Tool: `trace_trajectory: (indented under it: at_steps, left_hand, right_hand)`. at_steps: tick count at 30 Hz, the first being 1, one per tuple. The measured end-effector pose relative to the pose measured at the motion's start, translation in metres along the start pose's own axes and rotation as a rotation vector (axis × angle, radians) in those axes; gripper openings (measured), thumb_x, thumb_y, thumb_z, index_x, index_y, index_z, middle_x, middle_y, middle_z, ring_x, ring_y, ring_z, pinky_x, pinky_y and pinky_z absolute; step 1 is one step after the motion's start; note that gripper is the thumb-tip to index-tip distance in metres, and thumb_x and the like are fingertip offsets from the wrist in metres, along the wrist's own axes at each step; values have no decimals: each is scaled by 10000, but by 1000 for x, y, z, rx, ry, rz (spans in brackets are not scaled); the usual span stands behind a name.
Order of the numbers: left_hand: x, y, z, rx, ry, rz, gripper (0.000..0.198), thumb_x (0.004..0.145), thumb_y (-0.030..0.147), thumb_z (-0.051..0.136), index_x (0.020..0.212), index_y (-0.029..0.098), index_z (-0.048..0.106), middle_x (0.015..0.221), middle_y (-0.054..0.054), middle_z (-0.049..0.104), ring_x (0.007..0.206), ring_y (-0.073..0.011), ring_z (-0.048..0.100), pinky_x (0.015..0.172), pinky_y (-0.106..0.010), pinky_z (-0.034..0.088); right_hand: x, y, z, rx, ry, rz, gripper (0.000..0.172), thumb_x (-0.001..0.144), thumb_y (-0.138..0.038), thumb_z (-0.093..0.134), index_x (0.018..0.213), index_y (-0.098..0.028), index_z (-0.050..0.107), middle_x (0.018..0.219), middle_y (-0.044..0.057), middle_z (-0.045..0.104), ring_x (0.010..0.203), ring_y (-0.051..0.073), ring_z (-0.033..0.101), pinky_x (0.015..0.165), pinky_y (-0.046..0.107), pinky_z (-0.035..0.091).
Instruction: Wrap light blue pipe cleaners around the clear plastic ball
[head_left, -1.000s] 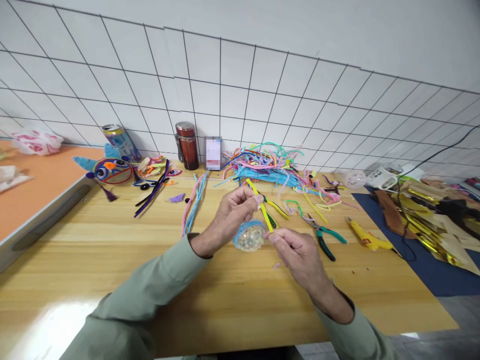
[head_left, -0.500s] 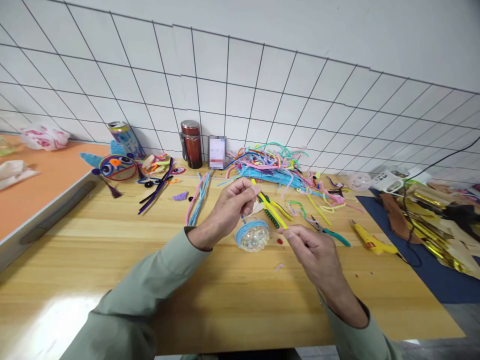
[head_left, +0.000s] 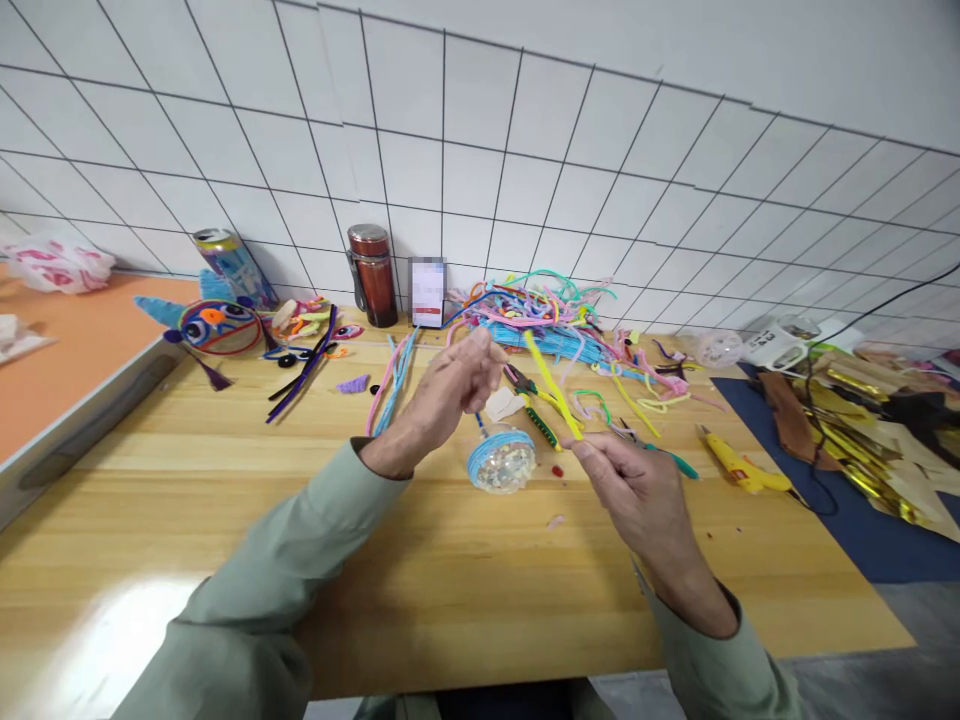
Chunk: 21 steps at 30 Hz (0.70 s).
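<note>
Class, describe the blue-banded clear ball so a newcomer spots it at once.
Over the wooden table, find the left hand and the right hand, which holds a yellow strip. Between them, lower in view than the left hand, is a clear ball. Unlike the see-through ball at the back right, it wears a blue band.

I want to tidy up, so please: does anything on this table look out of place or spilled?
I see no spill. The pile of fuzzy strips by the wall looks tangled, strands pointing every way. A small pink scrap and a red bit lie loose on the table near the blue-wrapped clear ball, like stray leftovers.
</note>
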<state>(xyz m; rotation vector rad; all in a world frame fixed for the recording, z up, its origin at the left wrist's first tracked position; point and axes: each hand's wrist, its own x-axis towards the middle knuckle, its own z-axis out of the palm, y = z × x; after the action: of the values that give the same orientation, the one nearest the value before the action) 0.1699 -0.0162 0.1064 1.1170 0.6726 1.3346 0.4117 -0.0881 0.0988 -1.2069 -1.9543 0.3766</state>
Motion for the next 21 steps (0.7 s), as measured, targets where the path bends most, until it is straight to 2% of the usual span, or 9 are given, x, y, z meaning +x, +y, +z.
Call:
trace_trajectory:
  at_steps: [3,5,8,13,17,21]
  left_hand:
    - [-13,-3,12,106,-177,-59,598,821,767,849,852,189,699,666,25,614,475,-53,380,454,-220,261]
    - [-21,-4,19,184,-196,-75,600,865,753,815,739,181,689,586,25,562,470,-65,387,458,-234,268]
    - [-28,-4,24,214,-94,-52,614,945,704,756,630,185,661,491,35,468,444,-74,373,450,-250,254]
    - [-26,-3,15,155,103,109,498,993,560,779,676,192,672,578,22,576,476,-70,425,469,-242,295]
    - [-17,-1,5,160,208,246,457,983,535,807,707,201,662,597,28,594,498,-78,443,481,-239,319]
    - [-4,2,-6,206,282,308,469,957,533,835,685,207,636,564,35,567,477,-83,405,463,-253,300]
  right_hand:
    - [6,-5,4,-10,-33,-10,294,1056,-290,614,874,-210,829,607,-26,694,513,125,589,528,253,426]
    - [8,-9,8,-8,-58,-32,332,1068,-304,604,809,-212,791,585,-34,656,506,116,559,532,253,413]
    - [6,-12,10,3,-89,-47,369,1100,-341,573,817,-220,777,567,-44,618,493,112,532,532,254,407]
    - [0,-6,4,-40,-60,-10,325,1124,-359,568,957,-230,815,568,-49,619,480,123,534,559,271,431]
    - [-1,4,6,-90,-42,-36,357,1143,-365,538,954,-227,807,619,-25,678,531,134,612,583,272,442]
    - [0,11,12,-129,-73,-63,384,1156,-364,501,951,-224,794,723,3,752,625,145,694,633,269,464]
